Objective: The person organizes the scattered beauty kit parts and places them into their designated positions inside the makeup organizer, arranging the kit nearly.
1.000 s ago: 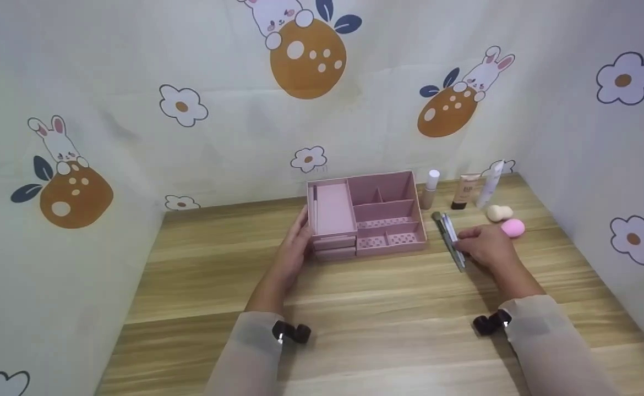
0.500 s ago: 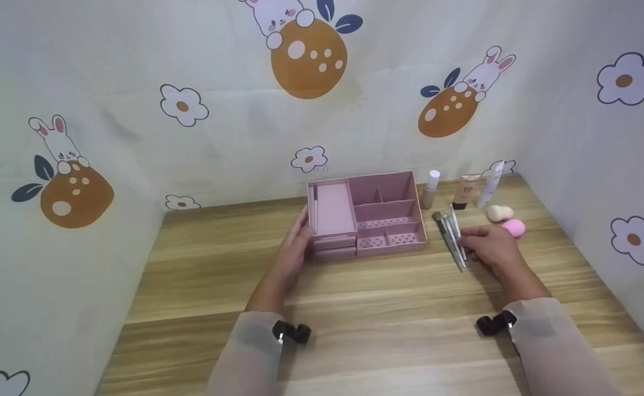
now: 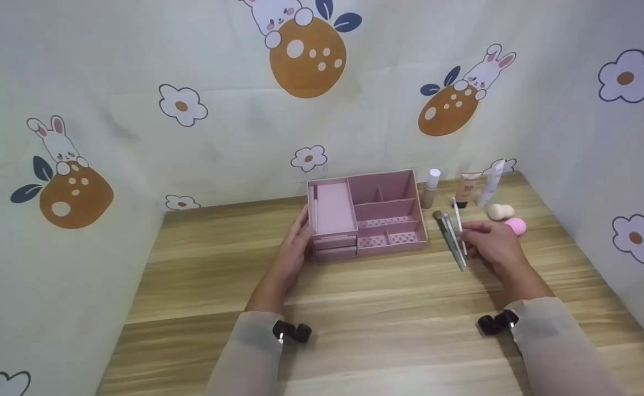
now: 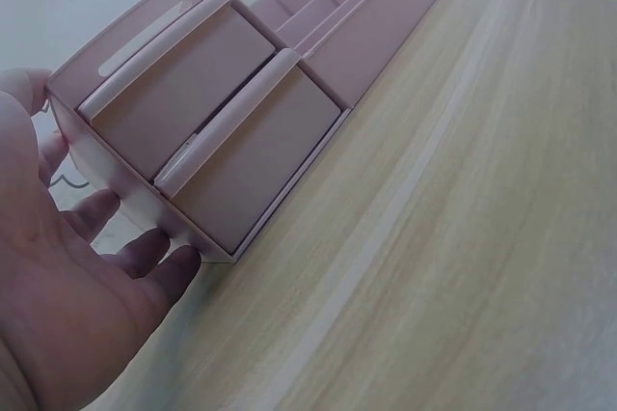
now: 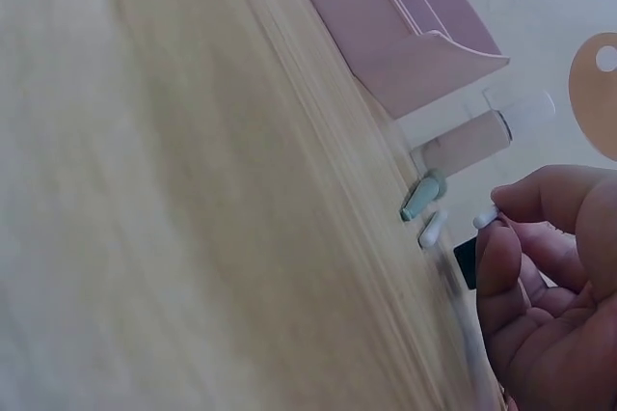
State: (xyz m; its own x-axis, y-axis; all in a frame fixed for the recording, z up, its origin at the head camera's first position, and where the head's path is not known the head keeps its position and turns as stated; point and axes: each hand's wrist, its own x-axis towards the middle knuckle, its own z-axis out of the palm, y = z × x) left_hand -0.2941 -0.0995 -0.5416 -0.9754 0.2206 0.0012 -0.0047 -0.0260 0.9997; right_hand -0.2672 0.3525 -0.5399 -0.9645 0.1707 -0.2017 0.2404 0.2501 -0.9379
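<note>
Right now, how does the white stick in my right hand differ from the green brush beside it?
The white stick is pinched in your right hand, while the green brush lies on the table. The stick is white, but the brush is green with a darker head. The brush's head is wider than its handle; the stick shows no such wide head. Both are long and slender.

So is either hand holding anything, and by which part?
The right hand pinches a thin white stick near its middle. The left hand only rests against the side of the pink box.
</note>
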